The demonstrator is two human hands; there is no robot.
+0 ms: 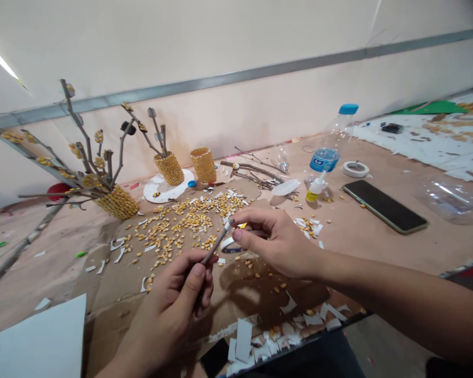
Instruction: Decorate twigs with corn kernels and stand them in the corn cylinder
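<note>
— Far left?
— First pot (118, 203), branches (87, 144) inside.
— Right of that?
— Second pot (169, 169), on disc (153, 193); third pot (204, 167) beside disc, farther right.
— Before those?
— Loose kernels (191, 226), on cardboard (110, 294).
— Centre?
— Stick (216, 243), in left hand (181, 299), far end at right hand (271, 239).
— Right side?
— Bottle (325, 160); glue bottle (317, 188) before it; tape roll (355, 174) rightward; phone (386, 206) before tape roll.
— Near edge?
— Paper scraps (243, 338); board (35, 344), left corner.

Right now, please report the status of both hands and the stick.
Left hand closed around stick. Right hand at its white-banded end. Corn kernels scattered beyond; nothing visibly blocking the stick.
</note>
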